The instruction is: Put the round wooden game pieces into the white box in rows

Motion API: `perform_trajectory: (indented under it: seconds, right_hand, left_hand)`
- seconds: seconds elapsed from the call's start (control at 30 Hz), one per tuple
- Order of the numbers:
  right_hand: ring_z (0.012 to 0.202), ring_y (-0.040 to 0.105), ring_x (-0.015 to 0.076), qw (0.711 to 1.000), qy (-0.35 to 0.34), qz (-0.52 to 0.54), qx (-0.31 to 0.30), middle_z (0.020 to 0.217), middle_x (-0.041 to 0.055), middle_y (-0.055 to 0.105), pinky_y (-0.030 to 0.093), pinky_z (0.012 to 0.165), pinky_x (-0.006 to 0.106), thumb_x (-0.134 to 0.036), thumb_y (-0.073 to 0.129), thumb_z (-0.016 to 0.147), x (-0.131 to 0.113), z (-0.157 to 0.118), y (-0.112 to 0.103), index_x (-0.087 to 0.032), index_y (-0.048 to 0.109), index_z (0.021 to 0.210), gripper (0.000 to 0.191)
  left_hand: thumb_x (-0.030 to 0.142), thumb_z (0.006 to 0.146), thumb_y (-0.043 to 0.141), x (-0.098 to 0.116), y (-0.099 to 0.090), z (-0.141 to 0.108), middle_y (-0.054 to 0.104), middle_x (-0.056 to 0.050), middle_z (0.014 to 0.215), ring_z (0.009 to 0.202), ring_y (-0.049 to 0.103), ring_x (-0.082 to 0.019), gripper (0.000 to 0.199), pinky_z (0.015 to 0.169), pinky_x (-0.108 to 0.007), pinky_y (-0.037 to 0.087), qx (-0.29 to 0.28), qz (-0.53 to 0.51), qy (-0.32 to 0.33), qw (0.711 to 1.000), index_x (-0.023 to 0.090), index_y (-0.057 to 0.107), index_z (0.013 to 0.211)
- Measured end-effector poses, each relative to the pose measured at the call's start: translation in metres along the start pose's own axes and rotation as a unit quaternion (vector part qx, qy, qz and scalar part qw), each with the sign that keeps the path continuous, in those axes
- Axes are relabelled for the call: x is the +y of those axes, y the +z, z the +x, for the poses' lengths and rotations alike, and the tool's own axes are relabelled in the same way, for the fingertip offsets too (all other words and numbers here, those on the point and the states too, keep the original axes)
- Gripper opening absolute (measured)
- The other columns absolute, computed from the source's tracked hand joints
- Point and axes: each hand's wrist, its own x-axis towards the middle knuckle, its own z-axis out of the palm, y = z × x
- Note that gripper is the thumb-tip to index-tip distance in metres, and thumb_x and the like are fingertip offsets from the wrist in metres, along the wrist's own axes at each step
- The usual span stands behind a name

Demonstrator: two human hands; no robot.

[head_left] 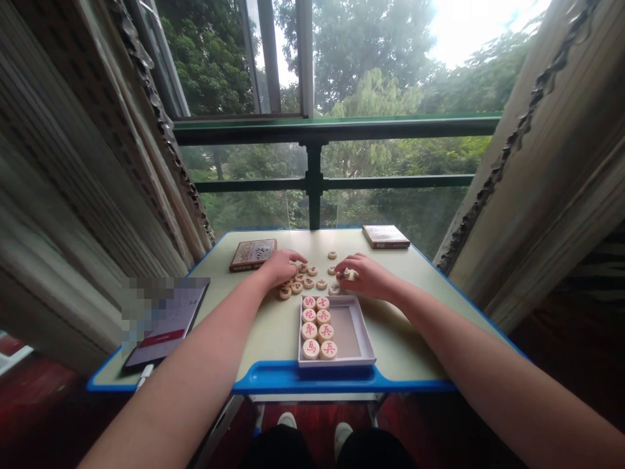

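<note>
Round wooden pieces with dark characters point(308, 283) lie loosely in the middle of the table. At their left edge is my left hand point(284, 266), palm down with fingers spread over some of them. My right hand point(362, 276) is at the right side of the group, fingers apart and curved, its fingertips at a few pieces. Nearer to me stands a white open box point(374, 359). Two columns of pieces with red characters point(310, 331) fill its left part, and its right part shows bare bottom.
A flat patterned box point(252, 254) lies at the back left, another box point(385, 236) at the back right. A tablet point(168, 326) with a white cable rests at the left edge. The table point(410, 345) has a blue rim. Curtains hang on both sides.
</note>
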Motion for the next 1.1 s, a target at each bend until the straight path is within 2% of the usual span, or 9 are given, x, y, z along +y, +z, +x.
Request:
perform_trajectory:
  seconds: [0.1,0.3,0.5,0.63,0.7,0.8,0.9,1.03,1.1]
  right_hand:
    - [0.088,0.055,0.0214,1.000,-0.001,-0.008,-0.018,0.092,0.0081,0.067,0.045,0.081,0.034,-0.023,0.064,0.074,0.004,0.000,0.001,-0.019,0.070,0.088,0.016]
    - [0.093,0.054,0.0219,0.999,-0.006,0.000,-0.043,0.099,0.0075,0.066,0.042,0.087,0.036,-0.026,0.062,0.076,0.003,0.002,-0.002,-0.021,0.070,0.094,0.021]
    - [0.105,0.052,0.0233,0.987,0.151,-0.060,-0.008,0.114,0.0113,0.060,0.039,0.093,0.033,-0.010,0.052,0.074,0.009,0.001,-0.006,-0.015,0.063,0.109,0.037]
    - [0.092,0.059,0.0214,0.964,0.248,-0.086,-0.052,0.110,0.0124,0.061,0.043,0.083,0.029,-0.018,0.051,0.077,0.014,0.000,-0.014,-0.015,0.062,0.110,0.035]
    - [0.088,0.060,0.0218,0.957,0.266,-0.077,-0.083,0.104,0.0119,0.063,0.044,0.078,0.029,-0.023,0.054,0.077,0.012,-0.001,-0.019,-0.015,0.063,0.108,0.034]
    - [0.081,0.062,0.0203,0.962,0.247,-0.034,-0.110,0.097,0.0095,0.067,0.046,0.070,0.027,-0.024,0.059,0.073,0.007,-0.002,-0.023,-0.014,0.063,0.107,0.035]
    - [0.075,0.062,0.0178,0.972,0.218,0.001,-0.085,0.092,0.0078,0.068,0.047,0.067,0.025,-0.019,0.059,0.073,0.004,-0.001,-0.020,-0.015,0.065,0.103,0.031]
    - [0.079,0.063,0.0166,0.984,0.171,0.033,-0.049,0.097,0.0089,0.067,0.049,0.073,0.025,-0.003,0.053,0.068,0.004,0.000,-0.010,-0.014,0.066,0.100,0.036]
    - [0.085,0.062,0.0162,0.988,0.144,0.048,-0.035,0.105,0.0094,0.065,0.049,0.078,0.025,0.003,0.049,0.066,0.004,0.000,-0.006,-0.014,0.066,0.099,0.041]
  left_hand:
    - [0.010,0.069,0.047,0.002,0.001,-0.002,0.069,-0.004,0.099,0.089,0.062,-0.017,0.034,0.082,-0.023,0.047,-0.019,0.029,0.017,0.999,0.017,0.071,0.093]
    - [0.028,0.076,0.052,-0.003,0.002,0.001,0.069,-0.006,0.093,0.084,0.061,-0.020,0.024,0.077,-0.027,0.047,-0.008,0.055,0.032,0.998,0.016,0.069,0.088]
    - [0.022,0.076,0.050,-0.006,0.004,0.003,0.069,-0.007,0.094,0.090,0.061,-0.021,0.023,0.083,-0.029,0.047,0.020,0.032,0.016,0.999,0.015,0.069,0.086]
    - [0.010,0.070,0.044,-0.010,0.002,0.007,0.069,-0.008,0.095,0.091,0.062,-0.020,0.030,0.084,-0.029,0.047,0.045,-0.048,-0.037,0.997,0.013,0.068,0.089]
    - [0.008,0.066,0.044,-0.010,-0.001,0.007,0.068,-0.009,0.100,0.095,0.061,-0.020,0.036,0.084,-0.029,0.048,0.026,-0.106,-0.066,0.992,0.013,0.066,0.094]
    - [0.006,0.061,0.044,-0.006,-0.006,0.001,0.062,-0.008,0.117,0.109,0.055,-0.021,0.049,0.086,-0.029,0.047,-0.044,-0.196,-0.088,0.976,0.016,0.062,0.105]
    - [0.009,0.058,0.045,-0.001,-0.008,-0.008,0.056,-0.005,0.127,0.117,0.049,-0.022,0.055,0.090,-0.029,0.045,-0.106,-0.264,-0.074,0.956,0.019,0.061,0.110]
    - [0.011,0.053,0.044,0.000,-0.012,-0.011,0.058,-0.005,0.123,0.116,0.050,-0.024,0.056,0.094,-0.033,0.043,-0.080,-0.325,-0.086,0.938,0.018,0.064,0.105]
    - [0.010,0.049,0.042,-0.002,-0.017,-0.009,0.061,-0.005,0.119,0.117,0.050,-0.023,0.057,0.096,-0.034,0.041,-0.047,-0.352,-0.053,0.933,0.017,0.065,0.100]
